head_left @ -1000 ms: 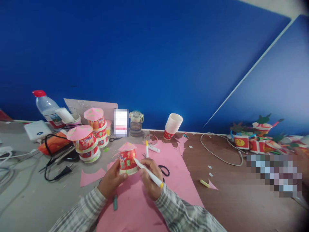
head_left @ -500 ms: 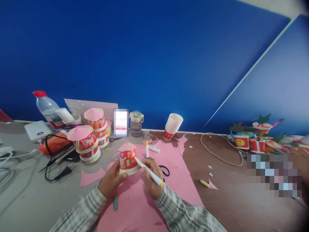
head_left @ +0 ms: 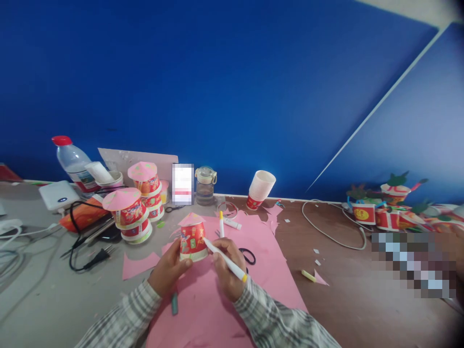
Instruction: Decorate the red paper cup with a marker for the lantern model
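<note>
My left hand (head_left: pixel 168 270) is closed on an upside-down red paper cup (head_left: pixel 193 241), its thumb near the white rim. A pink paper cone (head_left: pixel 192 220) tops the cup. My right hand (head_left: pixel 229 270) grips a white marker (head_left: pixel 232 265) with a yellow end, and its tip points at the cup's right side; whether it touches I cannot tell. Beneath both hands lies a large pink paper sheet (head_left: pixel 268 280). A second marker (head_left: pixel 221 224) and a white cap-like piece (head_left: pixel 232 223) lie behind my right hand. Dark scissor handles (head_left: pixel 248 256) show beside it.
Pink-roofed cup towers (head_left: pixel 126 208) stand at left, near a black plug cable (head_left: pixel 96 258) and a bottle (head_left: pixel 74 162). Behind are a glass jar (head_left: pixel 205 186) and stacked paper cups (head_left: pixel 261 188). At right are cup crafts (head_left: pixel 364 212) and a person's hand, partly blurred.
The whole view has shifted very slightly to the right. Both hands keep their hold on the cup and the marker, almost unmoved.
</note>
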The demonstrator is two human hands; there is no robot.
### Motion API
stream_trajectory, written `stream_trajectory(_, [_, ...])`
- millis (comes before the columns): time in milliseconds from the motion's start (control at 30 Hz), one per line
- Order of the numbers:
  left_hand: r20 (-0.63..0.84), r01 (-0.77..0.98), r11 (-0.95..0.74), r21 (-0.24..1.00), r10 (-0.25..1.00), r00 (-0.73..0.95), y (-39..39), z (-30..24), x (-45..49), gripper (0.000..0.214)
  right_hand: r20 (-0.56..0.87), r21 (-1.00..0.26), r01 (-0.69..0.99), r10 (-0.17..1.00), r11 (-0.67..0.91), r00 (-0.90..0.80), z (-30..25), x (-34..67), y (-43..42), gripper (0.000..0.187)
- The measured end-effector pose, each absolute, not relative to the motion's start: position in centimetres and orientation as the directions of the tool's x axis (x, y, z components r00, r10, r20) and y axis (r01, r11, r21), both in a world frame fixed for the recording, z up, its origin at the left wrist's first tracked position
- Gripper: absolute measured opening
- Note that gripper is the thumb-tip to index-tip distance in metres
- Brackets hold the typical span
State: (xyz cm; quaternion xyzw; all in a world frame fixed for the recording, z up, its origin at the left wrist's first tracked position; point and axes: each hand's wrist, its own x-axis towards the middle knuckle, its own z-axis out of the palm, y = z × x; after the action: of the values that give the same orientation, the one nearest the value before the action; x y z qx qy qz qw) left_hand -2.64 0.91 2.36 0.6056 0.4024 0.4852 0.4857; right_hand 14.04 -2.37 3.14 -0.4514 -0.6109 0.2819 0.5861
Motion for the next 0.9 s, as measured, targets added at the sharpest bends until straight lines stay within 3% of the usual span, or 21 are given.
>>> stream_trajectory(900, [0.232, 0.065, -0.252, 0.965, 0.946, 0.225, 0.74, 3.00, -2.32, 0.047, 0.537, -0.834, 0.210, 0.838, 0.510, 0.095, 3.88, 13.34, -2.40, 0.016])
